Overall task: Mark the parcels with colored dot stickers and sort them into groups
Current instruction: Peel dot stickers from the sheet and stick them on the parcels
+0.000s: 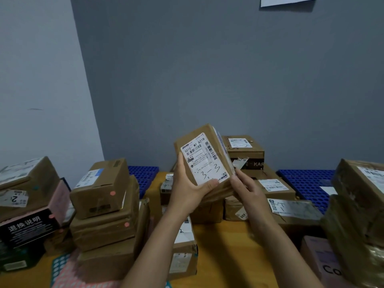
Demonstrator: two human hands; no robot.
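- Seemingly light and stiff, the parcel (204, 156) is held tilted above the worktop (218, 235).
- My left hand (187, 190) wraps its grip round the lower edge; my right hand (247, 188) pinches the right corner.
- I'd hold the edges; the tape looks slick.

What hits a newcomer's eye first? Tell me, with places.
The brown parcel held up mid-frame stands out, its white label hand-marked 3-3, gripped by the left hand and held at its lower right edge by the right hand. To the left stands a stack of boxes bearing pink dot stickers, and sticker sheets lie on the table at bottom left.
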